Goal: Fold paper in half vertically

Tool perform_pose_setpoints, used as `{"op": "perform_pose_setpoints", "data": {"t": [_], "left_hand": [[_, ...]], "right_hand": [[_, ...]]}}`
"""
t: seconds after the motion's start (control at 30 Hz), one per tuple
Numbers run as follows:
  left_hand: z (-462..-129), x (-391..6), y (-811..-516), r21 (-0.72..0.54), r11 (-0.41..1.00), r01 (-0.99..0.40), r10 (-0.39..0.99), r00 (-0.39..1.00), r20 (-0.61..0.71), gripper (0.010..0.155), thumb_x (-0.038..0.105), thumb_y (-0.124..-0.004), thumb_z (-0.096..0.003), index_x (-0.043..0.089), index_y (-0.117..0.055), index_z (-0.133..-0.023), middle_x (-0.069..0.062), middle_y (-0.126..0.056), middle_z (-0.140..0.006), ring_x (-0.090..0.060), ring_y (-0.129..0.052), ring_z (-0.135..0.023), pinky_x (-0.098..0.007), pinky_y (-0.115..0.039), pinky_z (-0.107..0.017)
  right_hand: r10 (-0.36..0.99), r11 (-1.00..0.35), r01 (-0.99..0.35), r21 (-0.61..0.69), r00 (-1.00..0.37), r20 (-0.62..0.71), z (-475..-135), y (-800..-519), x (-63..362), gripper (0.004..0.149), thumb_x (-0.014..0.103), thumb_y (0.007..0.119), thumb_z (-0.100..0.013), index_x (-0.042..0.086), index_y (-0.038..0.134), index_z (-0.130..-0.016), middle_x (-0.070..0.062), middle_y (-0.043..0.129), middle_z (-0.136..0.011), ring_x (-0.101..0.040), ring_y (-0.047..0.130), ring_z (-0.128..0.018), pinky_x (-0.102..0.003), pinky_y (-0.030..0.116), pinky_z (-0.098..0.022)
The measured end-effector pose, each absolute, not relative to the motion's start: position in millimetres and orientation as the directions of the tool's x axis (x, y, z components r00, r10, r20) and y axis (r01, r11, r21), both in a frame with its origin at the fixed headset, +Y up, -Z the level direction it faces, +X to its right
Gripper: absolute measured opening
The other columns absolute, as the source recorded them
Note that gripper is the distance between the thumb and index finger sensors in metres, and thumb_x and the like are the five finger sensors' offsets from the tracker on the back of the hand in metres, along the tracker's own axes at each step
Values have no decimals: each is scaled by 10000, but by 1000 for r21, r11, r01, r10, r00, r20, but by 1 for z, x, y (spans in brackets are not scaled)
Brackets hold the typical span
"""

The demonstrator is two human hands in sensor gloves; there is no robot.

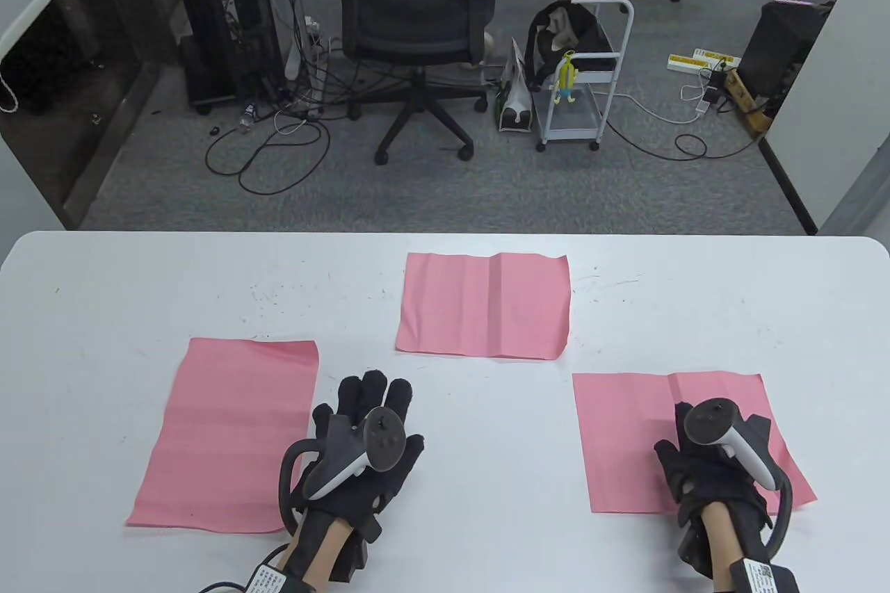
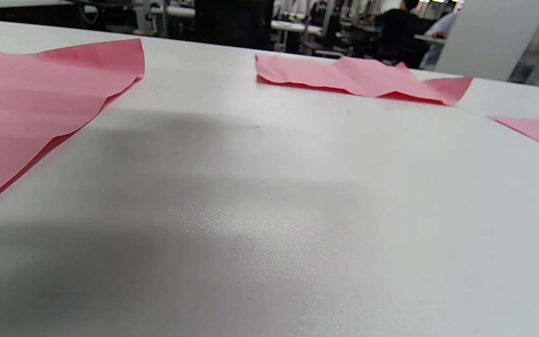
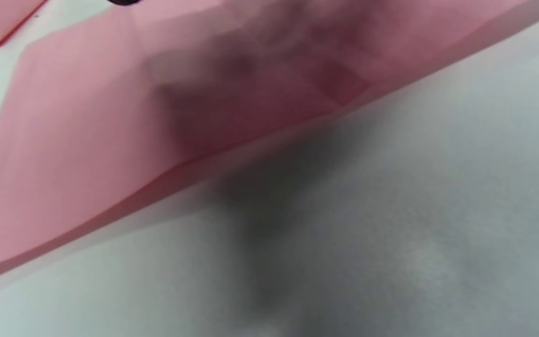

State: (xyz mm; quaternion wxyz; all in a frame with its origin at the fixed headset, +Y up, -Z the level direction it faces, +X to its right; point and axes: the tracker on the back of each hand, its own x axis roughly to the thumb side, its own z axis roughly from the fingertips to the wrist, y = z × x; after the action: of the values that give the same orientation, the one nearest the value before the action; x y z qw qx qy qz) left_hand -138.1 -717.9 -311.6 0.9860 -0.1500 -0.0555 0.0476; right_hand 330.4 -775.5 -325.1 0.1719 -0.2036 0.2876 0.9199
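Three pink paper sheets lie on the white table (image 1: 487,523). The left sheet (image 1: 229,433) is flat, the far middle sheet (image 1: 483,306) and the right sheet (image 1: 626,440) each show a centre crease. My left hand (image 1: 372,405) lies over bare table between the left and right sheets, fingers spread and empty. In the left wrist view the left sheet (image 2: 31,103) and the middle sheet (image 2: 358,77) show. My right hand (image 1: 702,447) rests on the right sheet; its fingers are hidden under the tracker. The right wrist view shows that sheet (image 3: 110,117) close up and blurred.
The table's far edge runs across the table view, with an office chair (image 1: 410,16), a white cart (image 1: 584,78) and cables on the floor beyond. Bare table lies between the sheets and along the front edge.
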Motion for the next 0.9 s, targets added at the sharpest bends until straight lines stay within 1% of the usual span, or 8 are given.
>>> {"op": "perform_pose_setpoints", "data": {"t": [0.17, 0.33, 0.63, 0.7, 0.9], "left_hand": [[-313, -141, -719, -309, 947, -86, 118, 989, 86, 795, 692, -406, -526, 421, 23, -1138, 30, 71, -1253, -338, -5, -1185, -678, -227, -848], [-314, -142, -720, -316, 945, -84, 115, 990, 82, 796, 692, -406, -525, 419, 21, -1139, 30, 69, -1254, -340, -8, -1185, -678, -229, -848], [-313, -141, -720, -322, 944, -75, 107, 991, 83, 797, 691, -406, -526, 418, 21, -1140, 29, 67, -1255, -340, -10, -1185, -679, -230, -847], [-314, -140, -720, -323, 943, -74, 107, 991, 85, 795, 691, -406, -526, 418, 19, -1140, 29, 65, -1255, -339, -10, -1185, -679, -230, -848], [-314, -141, -721, -329, 941, -77, 110, 991, 82, 796, 691, -406, -526, 416, 19, -1140, 27, 66, -1254, -341, -10, -1184, -678, -230, -847]], "right_hand": [[167, -745, -428, 512, -863, -478, -323, -793, 334, 717, 534, 634, -495, 412, 178, -1035, 8, 35, -1131, -373, 19, -1030, -625, 165, -744], [169, -726, -438, 531, -861, -480, -323, -801, 335, 712, 536, 633, -493, 403, 195, -1038, 1, 38, -1129, -379, 18, -1027, -626, 163, -742], [203, -719, -464, 518, -853, -481, -320, -803, 335, 706, 534, 621, -495, 404, 186, -1036, 4, 26, -1122, -368, -11, -1020, -622, 130, -733], [207, -716, -468, 517, -851, -484, -319, -803, 335, 704, 532, 617, -496, 403, 183, -1036, 11, -7, -1120, -366, -19, -1017, -620, 123, -730], [204, -712, -458, 532, -860, -468, -317, -803, 318, 705, 535, 610, -499, 401, 171, -1034, 2, -13, -1116, -372, -26, -1010, -624, 121, -722]]}}
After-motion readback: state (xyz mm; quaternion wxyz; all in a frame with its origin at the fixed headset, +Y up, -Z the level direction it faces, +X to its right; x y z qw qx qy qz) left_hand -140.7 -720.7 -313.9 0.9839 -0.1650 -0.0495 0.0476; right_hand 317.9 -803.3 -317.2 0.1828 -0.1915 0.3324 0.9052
